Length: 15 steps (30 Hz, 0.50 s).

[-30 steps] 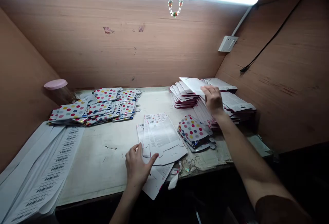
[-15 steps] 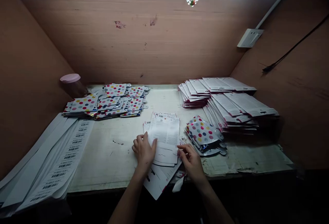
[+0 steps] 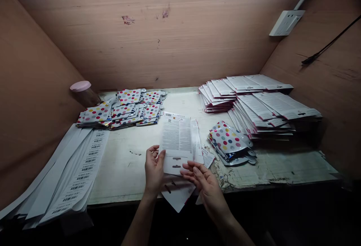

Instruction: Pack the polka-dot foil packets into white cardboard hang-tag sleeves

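A printed white packaging card (image 3: pixel 176 137) with a barcode at its top and two hang slots at its near end is tilted up in front of me. My left hand (image 3: pixel 154 167) grips its left edge between thumb and fingers. By the card's lower right corner, my right hand (image 3: pixel 203 180) has its fingers stretched out and apart, fingertips at or just beside the edge. Beneath lie more cards, one of them a white card (image 3: pixel 177 197) poking over the table's front edge. Polka-dot pouches (image 3: pixel 227 138) are piled right of my right hand.
Several stacks of polka-dot pouches (image 3: pixel 128 97) stand at the back left, beside a pink-lidded jar (image 3: pixel 81 87). Barcode label sheets (image 3: pixel 81 174) lie along the left wall. Stacked white packs (image 3: pixel 270 107) fill the back right. The table's front edge (image 3: pixel 259 186) is worn.
The card's folded near end has opened out flat, showing its two slots. My right hand has moved left and its fingers have spread. The view has tilted down.
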{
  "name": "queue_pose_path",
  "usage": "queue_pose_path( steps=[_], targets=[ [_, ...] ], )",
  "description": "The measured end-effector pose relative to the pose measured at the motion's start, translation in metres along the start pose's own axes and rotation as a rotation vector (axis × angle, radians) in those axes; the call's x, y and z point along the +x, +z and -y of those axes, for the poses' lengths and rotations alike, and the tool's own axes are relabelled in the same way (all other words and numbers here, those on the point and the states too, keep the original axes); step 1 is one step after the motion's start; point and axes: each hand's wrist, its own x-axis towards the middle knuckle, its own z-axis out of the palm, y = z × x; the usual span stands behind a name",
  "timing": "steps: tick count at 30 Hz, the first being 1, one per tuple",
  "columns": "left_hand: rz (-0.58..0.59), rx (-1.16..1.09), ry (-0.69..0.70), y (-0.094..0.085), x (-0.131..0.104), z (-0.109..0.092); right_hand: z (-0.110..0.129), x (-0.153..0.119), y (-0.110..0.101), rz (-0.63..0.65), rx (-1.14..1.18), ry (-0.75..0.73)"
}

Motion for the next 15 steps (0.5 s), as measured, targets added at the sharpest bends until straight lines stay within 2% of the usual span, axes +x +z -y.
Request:
queue_pose_path(
  steps=[3,5,9,12,14,15],
  targets=[
    [0.038,-0.406,0.022,0.002,-0.023,-0.002,0.001,-0.004,0.016,-0.039,0.418,0.143],
    [0.029,-0.493,0.011,0.003,-0.034,-0.002,0.002,-0.001,0.018,-0.057,0.556,0.218],
    [0.005,-0.348,0.008,0.003,-0.048,0.003,-0.001,0.002,0.017,-0.06,0.645,0.323],
    [-0.024,-0.177,-0.036,0.004,-0.061,0.009,-0.003,-0.003,0.024,-0.045,0.628,0.297],
    [0.058,-0.167,-0.099,0.004,-0.073,0.012,-0.002,-0.009,0.029,-0.035,0.616,0.243],
    [0.142,-0.219,-0.115,0.002,-0.079,0.014,0.0,-0.011,0.03,-0.033,0.608,0.222]
  ],
)
